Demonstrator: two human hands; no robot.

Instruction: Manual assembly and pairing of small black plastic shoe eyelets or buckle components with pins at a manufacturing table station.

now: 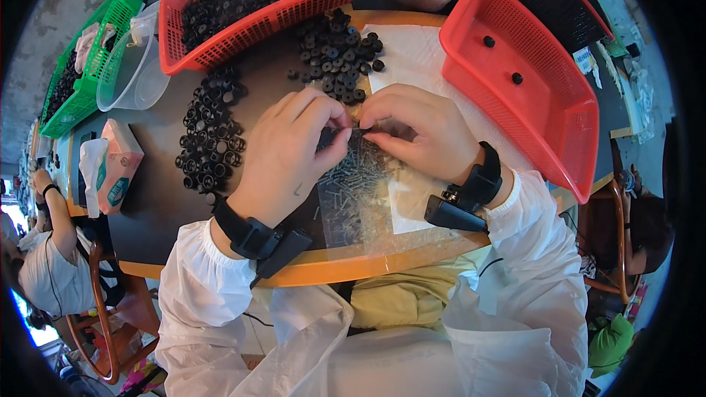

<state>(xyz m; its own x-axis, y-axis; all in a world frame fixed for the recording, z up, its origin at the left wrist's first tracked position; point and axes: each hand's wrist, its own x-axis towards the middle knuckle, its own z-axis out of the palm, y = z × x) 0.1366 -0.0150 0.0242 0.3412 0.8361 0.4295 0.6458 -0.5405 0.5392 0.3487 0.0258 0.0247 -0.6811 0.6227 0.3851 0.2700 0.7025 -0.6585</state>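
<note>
Small dark part (365,130) at your fingertips, just above the scatter of screws (353,173) on the counter (158,224). Your left hand (290,153) and right hand (434,132) meet there, thumb and forefinger of each pinched on it; fingers hide its full shape. Step in hand, by my reading: fitting small pieces together. Next move likely calls for one steady pinch, fine alignment from the other.

Count: one part held; screws too many to tally. One pile of black rings (209,140), one of black discs (334,55), neither countable. Two red baskets: left red basket (268,26) heaped, right red basket (540,103) holding two black pieces (517,78). One tissue pack (123,165), one green basket (92,82) far left.
</note>
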